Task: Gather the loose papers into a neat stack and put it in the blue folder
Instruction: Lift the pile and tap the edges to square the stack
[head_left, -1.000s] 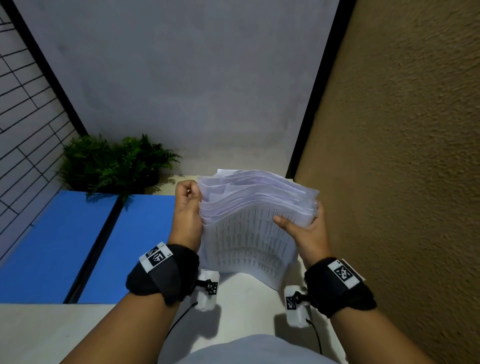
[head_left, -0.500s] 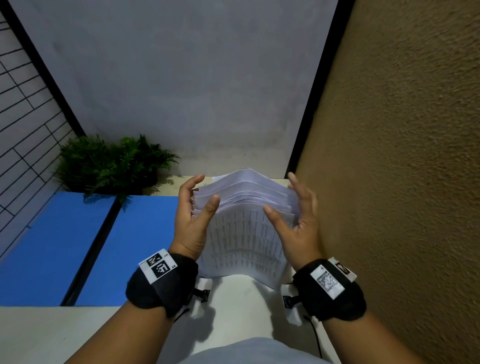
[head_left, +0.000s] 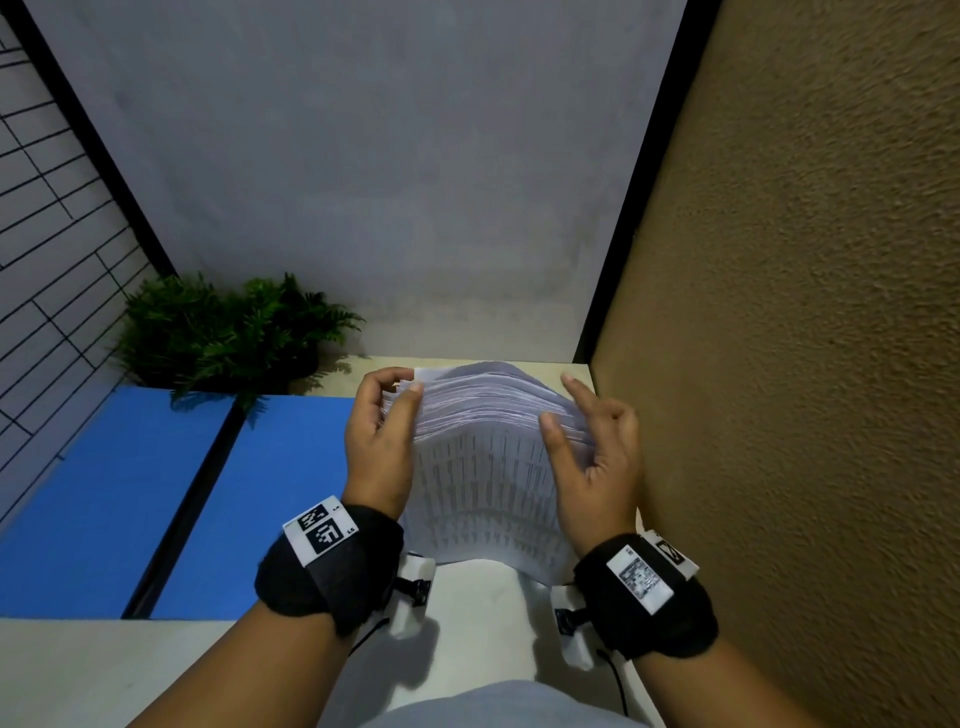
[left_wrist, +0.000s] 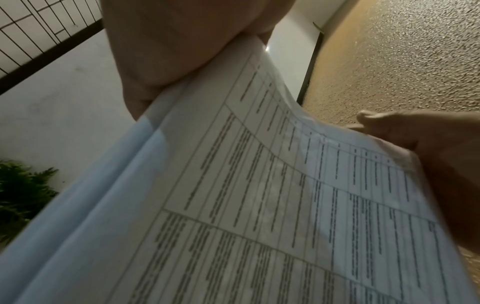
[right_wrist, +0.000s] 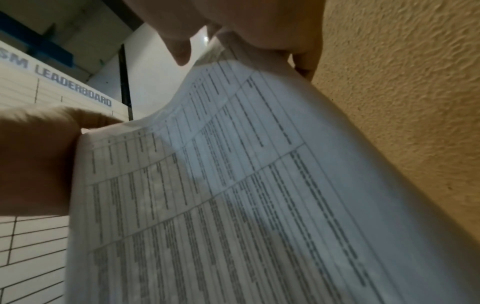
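A thick stack of printed papers stands upright and bowed over the table, its top edges fanned and uneven. My left hand pinches the stack's upper left edge, thumb on the front sheet and fingers behind. My right hand is at the upper right edge, thumb lying on the front and fingers straight. The wrist views show the front sheet's table print close up. The blue folder lies open and flat to the left of the hands, with a black spine between its two halves.
A green potted plant stands at the back behind the folder. A rough brown wall runs close along the right of the stack. A grey wall closes the back. The pale tabletop shows in front of the folder.
The sheets' top edges have drawn closer together. Both hands let go of the sides half a second ago; my left hand has since pinched the left edge again, and the right stays straight-fingered.
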